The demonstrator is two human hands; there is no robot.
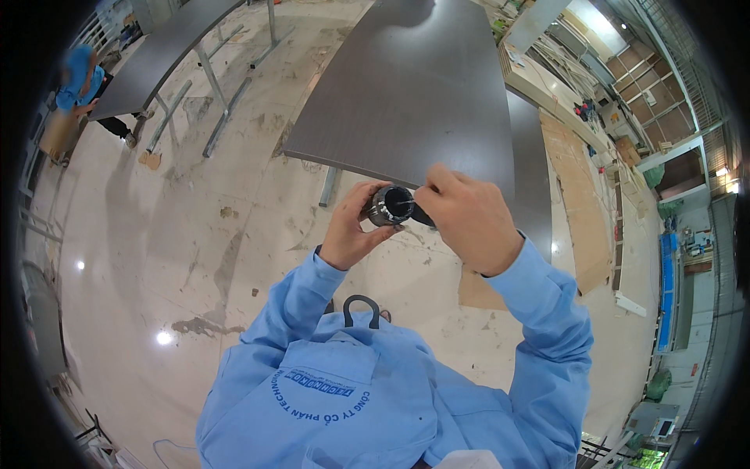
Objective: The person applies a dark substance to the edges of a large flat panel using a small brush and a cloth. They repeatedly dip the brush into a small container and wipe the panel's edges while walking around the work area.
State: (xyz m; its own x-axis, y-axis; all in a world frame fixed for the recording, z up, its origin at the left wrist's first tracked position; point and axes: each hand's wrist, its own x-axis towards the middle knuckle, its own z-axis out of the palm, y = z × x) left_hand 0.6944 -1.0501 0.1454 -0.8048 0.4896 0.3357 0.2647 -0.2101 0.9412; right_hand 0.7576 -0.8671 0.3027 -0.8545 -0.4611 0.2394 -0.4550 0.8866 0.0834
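My left hand (348, 234) is wrapped round a small jar (378, 208), dark with pale smears on its side. Its open mouth is tipped toward me, and the inside looks black. Close by on the right, my right hand (475, 217) is closed with its fingers pinched together. From that pinch a thin stick (407, 203) reaches into the jar's mouth. A black piece (423, 216) shows under the right fingers, beside the jar; I cannot tell whether it belongs to the stick. Both hands are in the air, just in front of the near edge of a dark tabletop (406, 102).
Metal legs (328, 187) stand under the tabletop's near edge. Another dark panel (533, 172) lies along its right side, with brown cardboard (576, 195) beyond. At the far left, a person in blue (78, 82) is beside a second dark table (168, 51). Stains mark the pale floor (156, 266).
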